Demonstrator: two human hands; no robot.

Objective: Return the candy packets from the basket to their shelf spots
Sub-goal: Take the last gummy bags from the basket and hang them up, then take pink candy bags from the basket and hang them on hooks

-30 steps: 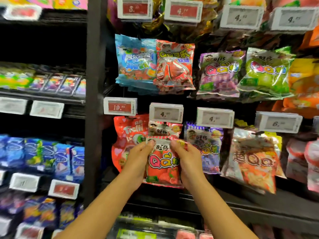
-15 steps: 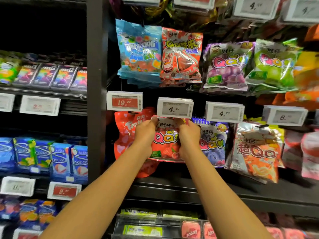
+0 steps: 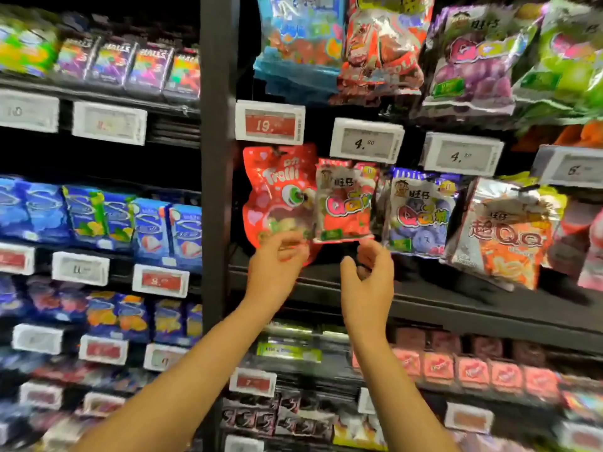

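A red strawberry QQ candy packet (image 3: 346,203) hangs on its peg under the 4.20 price tag (image 3: 366,140), between a red Trolli bag (image 3: 277,194) and a blue QQ packet (image 3: 419,212). My left hand (image 3: 277,264) is just below the Trolli bag, fingers curled and apart, with nothing in it. Just under the red packet's bottom edge is my right hand (image 3: 368,275), fingers loosely bent and empty. Neither hand grips the packet. No basket is in view.
Rows of hanging candy bags fill the pegs above and to the right, with an orange QQ bag (image 3: 509,233) at the right. A black upright post (image 3: 217,158) divides this bay from shelves of boxed mints (image 3: 98,216) on the left. Small packs sit on lower shelves.
Both hands let go of the red QQ packet, which now hangs on its peg, and dropped below it. The view has moved closer and tilted down.
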